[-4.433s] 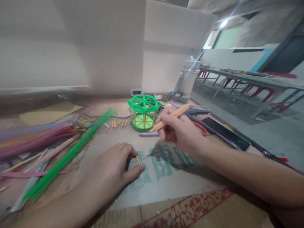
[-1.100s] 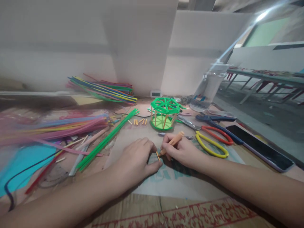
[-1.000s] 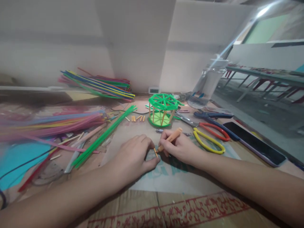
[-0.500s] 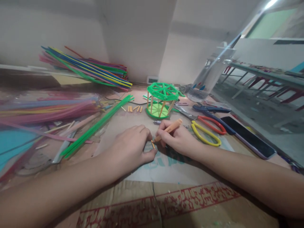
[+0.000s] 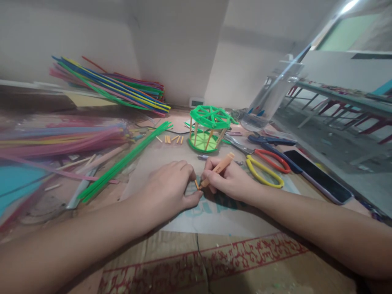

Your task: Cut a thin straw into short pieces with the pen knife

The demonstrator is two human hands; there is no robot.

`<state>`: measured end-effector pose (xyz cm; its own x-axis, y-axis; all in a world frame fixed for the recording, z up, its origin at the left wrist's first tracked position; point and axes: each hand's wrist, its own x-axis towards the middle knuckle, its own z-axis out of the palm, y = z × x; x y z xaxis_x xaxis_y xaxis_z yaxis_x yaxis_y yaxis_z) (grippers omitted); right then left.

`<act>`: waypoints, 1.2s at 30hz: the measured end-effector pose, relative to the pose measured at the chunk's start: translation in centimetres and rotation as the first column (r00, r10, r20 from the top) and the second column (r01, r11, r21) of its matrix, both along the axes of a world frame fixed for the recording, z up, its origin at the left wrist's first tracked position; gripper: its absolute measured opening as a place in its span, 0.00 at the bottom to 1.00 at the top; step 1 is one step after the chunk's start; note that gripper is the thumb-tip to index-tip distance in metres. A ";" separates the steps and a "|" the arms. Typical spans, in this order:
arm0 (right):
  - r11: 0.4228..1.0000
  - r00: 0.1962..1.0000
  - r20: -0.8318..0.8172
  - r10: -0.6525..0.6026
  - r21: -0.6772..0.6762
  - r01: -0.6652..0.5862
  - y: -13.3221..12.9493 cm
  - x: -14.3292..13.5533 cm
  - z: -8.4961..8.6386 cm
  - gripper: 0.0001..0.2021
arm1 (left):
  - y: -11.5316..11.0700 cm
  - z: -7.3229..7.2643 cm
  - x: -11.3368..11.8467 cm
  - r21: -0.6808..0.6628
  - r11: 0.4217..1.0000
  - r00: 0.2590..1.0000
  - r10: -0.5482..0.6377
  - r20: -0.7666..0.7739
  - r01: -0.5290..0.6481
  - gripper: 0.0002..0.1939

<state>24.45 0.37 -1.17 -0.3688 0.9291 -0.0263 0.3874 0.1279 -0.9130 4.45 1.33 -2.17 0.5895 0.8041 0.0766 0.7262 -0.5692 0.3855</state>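
Between the thumb and forefinger of my left hand (image 5: pixel 176 183) is a short orange stick (image 5: pixel 196 185), held by its ends just above the paper sheet (image 5: pixel 180 222). My right hand (image 5: pixel 228 175) grips an orange marker (image 5: pixel 223 164) like a pen, its tip against the stick's near end by my left thumb. Beyond my hands stands a round green frame (image 5: pixel 211 128) with wooden posts between its two discs. Several short orange sticks (image 5: pixel 174 139) lie left of that frame. A pen (image 5: pixel 203 157) rests behind my right hand, partly hidden by it.
At right lie scissors (image 5: pixel 265 171) with red and yellow handles, pliers (image 5: pixel 272 141) and a phone (image 5: pixel 318 175). A clear container (image 5: pixel 265 102) stands behind. Green pipe cleaners (image 5: pixel 125 163) and a colourful bundle (image 5: pixel 116 87) lie at left.
The marker tip has moved down along the stick, from near its upper part to its lower end by my left thumb. My left hand keeps its hold.
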 end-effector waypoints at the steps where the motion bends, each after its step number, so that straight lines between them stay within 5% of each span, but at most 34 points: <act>1: 1.000 1.000 -0.007 -0.001 0.005 0.001 0.0 0.0 0.0 0.08 | 0.0 0.0 0.0 -0.005 1.000 1.000 0.000 -0.007 0.000 0.10; 20: 0.998 0.997 -0.055 -0.053 -0.020 0.052 0.0 0.2 0.0 0.08 | 0.3 0.3 -1.1 -0.035 0.996 0.994 -0.078 0.081 0.081 0.07; 36: 0.999 0.998 -0.053 0.019 -0.030 -0.021 -0.2 0.0 -0.3 0.08 | 1.5 -1.3 -0.7 -0.020 0.992 0.966 -0.120 0.227 0.128 0.06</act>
<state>24.47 0.18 -1.49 -0.3887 0.9207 -0.0350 0.3365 0.1064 -0.9357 3.71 2.83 -3.49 0.6553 0.7305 0.1922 0.5434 -0.6326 0.5519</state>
